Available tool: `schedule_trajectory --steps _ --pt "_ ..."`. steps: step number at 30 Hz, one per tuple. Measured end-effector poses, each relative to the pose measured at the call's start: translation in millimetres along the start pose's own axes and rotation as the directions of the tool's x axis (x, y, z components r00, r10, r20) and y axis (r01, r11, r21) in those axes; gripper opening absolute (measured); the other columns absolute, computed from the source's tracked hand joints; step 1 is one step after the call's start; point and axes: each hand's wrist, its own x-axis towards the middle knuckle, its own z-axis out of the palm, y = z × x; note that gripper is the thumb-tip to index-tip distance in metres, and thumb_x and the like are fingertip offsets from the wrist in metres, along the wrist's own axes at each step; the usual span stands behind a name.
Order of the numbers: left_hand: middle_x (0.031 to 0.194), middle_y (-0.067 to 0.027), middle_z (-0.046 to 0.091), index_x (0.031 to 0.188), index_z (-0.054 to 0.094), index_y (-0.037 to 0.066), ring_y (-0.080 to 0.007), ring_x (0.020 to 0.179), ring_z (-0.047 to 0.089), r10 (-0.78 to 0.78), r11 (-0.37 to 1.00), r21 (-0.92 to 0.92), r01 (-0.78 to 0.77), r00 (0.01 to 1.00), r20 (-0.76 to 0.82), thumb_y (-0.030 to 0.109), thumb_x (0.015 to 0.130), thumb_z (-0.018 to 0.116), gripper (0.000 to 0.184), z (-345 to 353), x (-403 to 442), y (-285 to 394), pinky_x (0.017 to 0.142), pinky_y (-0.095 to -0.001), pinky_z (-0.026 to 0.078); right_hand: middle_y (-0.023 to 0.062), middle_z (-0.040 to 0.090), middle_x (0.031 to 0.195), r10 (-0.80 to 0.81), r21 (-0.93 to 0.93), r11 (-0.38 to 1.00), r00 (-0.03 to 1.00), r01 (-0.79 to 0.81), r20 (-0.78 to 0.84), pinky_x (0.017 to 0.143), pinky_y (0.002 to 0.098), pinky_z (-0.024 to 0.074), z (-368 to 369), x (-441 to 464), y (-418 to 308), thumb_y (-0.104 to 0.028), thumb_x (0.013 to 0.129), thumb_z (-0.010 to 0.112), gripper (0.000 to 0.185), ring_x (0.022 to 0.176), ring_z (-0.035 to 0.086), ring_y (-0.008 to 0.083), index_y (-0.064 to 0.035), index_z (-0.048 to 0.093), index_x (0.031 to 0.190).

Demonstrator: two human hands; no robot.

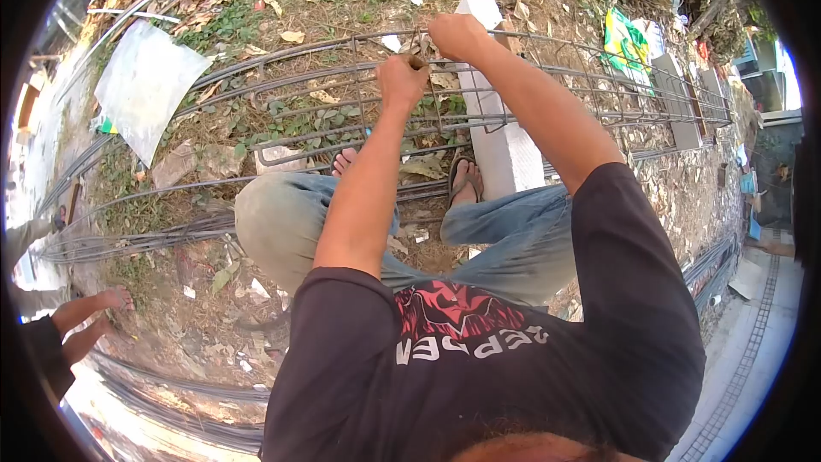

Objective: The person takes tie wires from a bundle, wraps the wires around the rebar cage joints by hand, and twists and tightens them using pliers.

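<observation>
A long rebar cage (342, 127) of thin steel bars and square stirrups stretches across in front of me. My left hand (402, 81) is closed at its upper bars, with the fingers curled by a stirrup. What lies between those fingers is too small to make out. My right hand (457, 37) is closed at the far top bar, a little farther out and to the right. Its fingertips are hidden, and I cannot tell what they grip. Under the cage runs a pale rectangular beam (503, 141), close to my right foot.
Loose steel rods (171, 239) lie on the leaf-strewn ground. A translucent plastic sheet (147, 85) is at the left, and a green and yellow bag (627, 41) is beyond the cage. A grey block (680, 107) sits under its right end. Another person's legs (85, 312) show at lower left.
</observation>
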Motion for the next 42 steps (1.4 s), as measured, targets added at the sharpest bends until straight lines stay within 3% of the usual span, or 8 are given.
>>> schedule_trajectory --steps 3,12,20,24,32,35,39,42 --pt "0.071 -0.0154 0.073 0.078 0.079 0.006 -0.0328 0.067 0.069 -0.001 1.000 -0.014 0.001 1.000 -0.016 0.014 0.073 0.081 0.010 2.6 -2.0 -1.4 0.080 -0.0422 0.055 0.0165 0.078 0.099 -0.210 -0.009 0.965 0.793 0.262 0.572 0.075 0.0439 0.0603 -10.3 0.5 -9.9 -0.014 0.077 0.074 0.022 0.086 0.075 0.0345 -0.0040 0.079 0.096" --pt "0.067 -0.0107 0.070 0.076 0.075 0.008 -0.0322 0.074 0.067 0.134 0.991 0.033 -0.133 0.991 -0.018 0.020 0.077 0.083 0.015 2.2 -5.9 -2.8 0.090 -0.0455 0.044 0.0197 0.076 0.102 0.103 0.292 0.949 0.991 -0.122 0.081 0.080 0.0478 0.0603 -0.9 -1.5 7.1 -0.021 0.086 0.072 0.020 0.095 0.075 0.0379 -0.0072 0.077 0.100" --pt "0.073 -0.0119 0.073 0.082 0.075 0.005 -0.0315 0.070 0.069 0.168 0.982 0.083 -0.167 0.986 -0.005 0.022 0.081 0.081 0.019 6.3 -8.3 -7.0 0.086 -0.0446 0.047 0.0126 0.071 0.069 -0.306 0.440 0.896 0.804 0.063 0.509 0.053 0.0415 0.0531 7.4 -4.2 4.7 -0.012 0.084 0.067 0.016 0.059 0.066 0.0250 0.0003 0.077 0.084" --pt "0.080 -0.0130 0.073 0.081 0.073 0.005 -0.0340 0.089 0.066 0.207 0.975 0.086 -0.205 0.978 -0.012 0.022 0.082 0.081 0.019 3.3 -12.9 -2.7 0.100 -0.0484 0.041 0.0084 0.071 0.072 -0.031 0.693 0.534 0.808 -0.484 0.589 0.050 0.0323 0.0503 -32.3 -60.2 20.5 -0.011 0.090 0.068 0.014 0.055 0.060 0.0152 0.0002 0.076 0.087" --pt "0.114 -0.0094 0.071 0.103 0.073 0.009 -0.0319 0.113 0.060 0.276 0.891 0.351 -0.287 0.958 0.083 0.025 0.087 0.077 0.023 -4.0 -25.2 16.1 0.106 -0.0457 0.041 -0.0006 0.059 0.070 0.390 0.826 -0.363 0.735 -0.431 0.555 0.063 0.0312 0.0560 -34.4 -206.3 -27.2 -0.019 0.105 0.059 0.029 0.066 0.067 0.0142 0.0039 0.070 0.117" --pt "0.118 -0.0087 0.070 0.109 0.073 0.009 -0.0302 0.118 0.060 0.537 0.798 0.304 -0.521 0.843 0.035 0.023 0.088 0.076 0.025 -0.2 -38.9 14.6 0.110 -0.0460 0.041 -0.0029 0.054 0.067 0.359 0.832 -0.172 0.753 -0.528 0.552 0.061 0.0331 0.0555 -36.1 -206.3 -29.2 -0.021 0.104 0.059 0.028 0.070 0.070 0.0138 0.0014 0.072 0.114" --pt "0.110 -0.0127 0.076 0.104 0.077 0.008 -0.0307 0.104 0.069 0.566 0.788 0.248 -0.564 0.821 0.069 0.024 0.094 0.072 0.021 7.6 -32.8 3.5 0.107 -0.0501 0.044 0.0183 0.071 0.075 0.308 0.580 0.777 0.951 -0.245 -0.011 0.066 0.0462 0.0566 -63.7 -201.4 -10.0 -0.020 0.098 0.057 0.027 0.076 0.073 0.0362 -0.0045 0.075 0.111" --pt "0.107 -0.0119 0.076 0.104 0.078 0.009 -0.0278 0.103 0.070 0.453 0.806 0.327 -0.493 0.870 0.194 0.023 0.092 0.069 0.020 -2.9 -26.5 21.3 0.112 -0.0476 0.041 0.0208 0.073 0.085 0.400 0.349 0.875 0.907 -0.335 -0.131 0.074 0.0498 0.0555 -87.2 -194.9 9.8 -0.024 0.097 0.059 0.025 0.084 0.072 0.0391 -0.0062 0.075 0.103"
